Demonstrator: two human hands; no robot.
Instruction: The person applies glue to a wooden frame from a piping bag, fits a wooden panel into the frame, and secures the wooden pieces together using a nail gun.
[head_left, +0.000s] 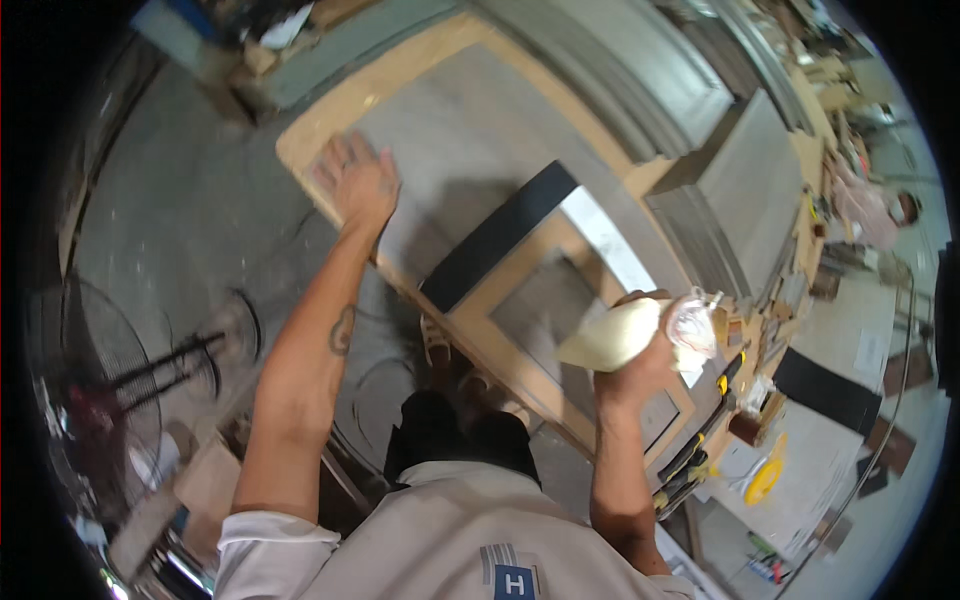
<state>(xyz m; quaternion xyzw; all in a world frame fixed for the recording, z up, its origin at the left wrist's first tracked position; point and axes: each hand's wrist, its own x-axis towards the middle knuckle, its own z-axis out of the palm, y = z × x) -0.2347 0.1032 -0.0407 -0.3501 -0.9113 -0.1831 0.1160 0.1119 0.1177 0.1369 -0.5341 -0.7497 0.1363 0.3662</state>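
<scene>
My left hand (360, 185) lies with spread fingers on the left end of a flat grey panel (440, 120), slightly blurred. The panel rests on a light wooden board (300, 140). My right hand (635, 375) is closed around a pale yellow bottle (610, 335), tilted over the right side of the work. Crumpled clear plastic (692, 322) shows at the bottle's right end. Between my hands, a black strip (500, 235) and a white strip (608, 240) meet at a corner. They border a light wooden frame (485, 290) with a grey middle.
Stacked grey panels (640, 70) and another stack (740, 190) stand at the far side. Yellow-and-black tools (685, 455) lie along the right edge. A floor fan (110, 380) stands at left. A person (870, 205) is at far right, near a black board (828, 390).
</scene>
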